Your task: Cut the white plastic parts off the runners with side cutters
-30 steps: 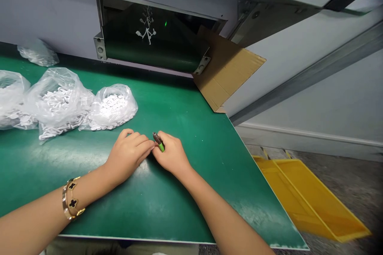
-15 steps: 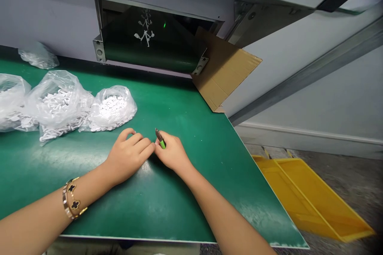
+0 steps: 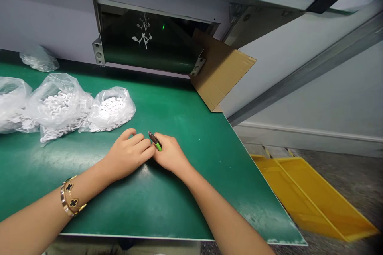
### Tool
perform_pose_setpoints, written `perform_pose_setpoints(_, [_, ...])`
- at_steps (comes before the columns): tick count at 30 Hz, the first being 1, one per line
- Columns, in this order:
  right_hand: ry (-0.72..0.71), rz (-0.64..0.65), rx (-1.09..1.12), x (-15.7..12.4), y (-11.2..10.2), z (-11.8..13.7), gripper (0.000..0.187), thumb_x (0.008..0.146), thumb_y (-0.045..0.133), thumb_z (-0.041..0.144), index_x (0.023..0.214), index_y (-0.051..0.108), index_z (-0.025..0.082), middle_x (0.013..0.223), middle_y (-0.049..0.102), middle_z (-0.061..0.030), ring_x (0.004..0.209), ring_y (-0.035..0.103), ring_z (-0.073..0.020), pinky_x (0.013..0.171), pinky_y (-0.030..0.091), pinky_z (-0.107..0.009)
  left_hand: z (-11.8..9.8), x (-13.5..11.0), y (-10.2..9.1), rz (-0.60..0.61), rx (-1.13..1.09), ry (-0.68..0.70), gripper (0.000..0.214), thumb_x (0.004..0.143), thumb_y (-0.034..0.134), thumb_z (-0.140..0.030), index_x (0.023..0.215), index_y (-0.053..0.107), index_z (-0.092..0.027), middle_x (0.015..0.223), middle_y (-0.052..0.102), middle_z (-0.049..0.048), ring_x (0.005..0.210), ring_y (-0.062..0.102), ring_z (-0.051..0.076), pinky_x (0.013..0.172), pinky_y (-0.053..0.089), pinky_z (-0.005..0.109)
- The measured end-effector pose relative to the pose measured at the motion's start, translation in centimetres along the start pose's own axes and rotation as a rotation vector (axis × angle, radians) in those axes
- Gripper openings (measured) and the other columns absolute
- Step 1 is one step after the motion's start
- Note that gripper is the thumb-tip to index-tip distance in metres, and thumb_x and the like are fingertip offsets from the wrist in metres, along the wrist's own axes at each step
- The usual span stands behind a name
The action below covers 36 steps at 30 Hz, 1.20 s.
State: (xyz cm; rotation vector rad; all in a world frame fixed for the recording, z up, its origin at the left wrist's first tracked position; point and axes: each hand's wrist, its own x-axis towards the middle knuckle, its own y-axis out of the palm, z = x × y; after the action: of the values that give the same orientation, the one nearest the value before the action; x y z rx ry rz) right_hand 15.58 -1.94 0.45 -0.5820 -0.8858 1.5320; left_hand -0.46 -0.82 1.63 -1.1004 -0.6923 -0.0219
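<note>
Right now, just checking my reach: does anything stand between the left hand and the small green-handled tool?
Nothing visible does. The left hand lies right beside the small green-handled tool, which the right hand holds, and no other object sits between them.

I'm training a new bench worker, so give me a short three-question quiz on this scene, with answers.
1. Which hand grips the green-barrelled pen?
2. True or false: the gold bracelet is on the left wrist.
3. Where do the yellow trays lie?
A. On the bench
B. On the floor
C. On the cardboard sheet

Key:
1. The right hand
2. True
3. B
</note>
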Motion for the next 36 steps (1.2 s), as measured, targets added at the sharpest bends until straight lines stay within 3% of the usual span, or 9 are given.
perform_pose_setpoints(8, [0.017, 0.012, 0.079, 0.2, -0.8, 0.2, 0.012, 0.064, 0.044, 0.014, 0.057, 0.036, 0.020, 0.054, 0.043, 0.0050, 0.052, 0.036, -0.0096, 0.050, 0.023, -0.021, 0.0, -0.4, 0.5, 0.002, -0.339, -0.234, 0.012, 0.089, 0.043, -0.019, 0.088, 0.056, -0.019, 0.075, 0.062, -0.0011, 0.071, 0.052, 0.012, 0.078, 0.033, 0.032])
perform_pose_setpoints(12, [0.040, 0.034, 0.078, 0.3, -0.9, 0.2, 0.011, 0.065, 0.044, 0.013, 0.058, 0.038, 0.019, 0.054, 0.043, 0.0047, 0.052, 0.037, -0.0094, 0.050, 0.023, -0.021, 0.2, -0.4, 0.4, 0.003, -0.309, -0.205, 0.011, 0.089, 0.044, -0.019, 0.088, 0.056, -0.019, 0.076, 0.063, -0.0012, 0.071, 0.052, 0.013, 0.078, 0.033, 0.033])
perform_pose_setpoints(18, [0.043, 0.042, 0.021, 0.2, -0.5, -0.1, 0.015, 0.066, 0.045, 0.014, 0.058, 0.033, 0.020, 0.053, 0.038, 0.0057, 0.052, 0.032, -0.0088, 0.049, 0.019, -0.022, -0.1, -0.1, -0.3, -0.007, 0.022, 0.009, 0.018, 0.087, 0.042, -0.008, 0.079, 0.056, -0.018, 0.067, 0.057, -0.0010, 0.067, 0.047, 0.014, 0.078, 0.033, 0.033])
perform_pose_setpoints(21, [0.049, 0.067, -0.005, 0.1, -0.4, -0.1, 0.019, 0.068, 0.045, 0.016, 0.058, 0.029, 0.020, 0.054, 0.038, 0.0056, 0.053, 0.030, -0.0087, 0.049, 0.019, -0.022, -0.3, 0.2, -0.6, 0.006, 0.075, 0.050, 0.019, 0.086, 0.042, -0.007, 0.077, 0.055, -0.018, 0.064, 0.053, -0.0017, 0.064, 0.045, 0.014, 0.076, 0.033, 0.033])
perform_pose_setpoints(31, [0.022, 0.122, -0.017, 0.0, -0.4, 0.1, 0.019, 0.068, 0.045, 0.016, 0.057, 0.028, 0.019, 0.056, 0.043, 0.0049, 0.053, 0.034, -0.0084, 0.049, 0.019, -0.022, -0.4, 0.2, -0.4, 0.004, 0.036, 0.033, 0.021, 0.087, 0.040, -0.007, 0.076, 0.054, -0.018, 0.065, 0.052, -0.0012, 0.064, 0.044, 0.014, 0.075, 0.032, 0.032])
perform_pose_setpoints(36, [0.021, 0.095, 0.028, 0.1, -0.8, 0.1, 0.017, 0.067, 0.045, 0.017, 0.058, 0.031, 0.020, 0.053, 0.040, 0.0059, 0.052, 0.033, -0.0085, 0.050, 0.019, -0.022, -0.2, -0.3, 0.1, 0.016, -0.121, -0.134, 0.019, 0.090, 0.040, -0.017, 0.078, 0.056, -0.018, 0.068, 0.055, -0.0008, 0.066, 0.047, 0.013, 0.076, 0.032, 0.032])
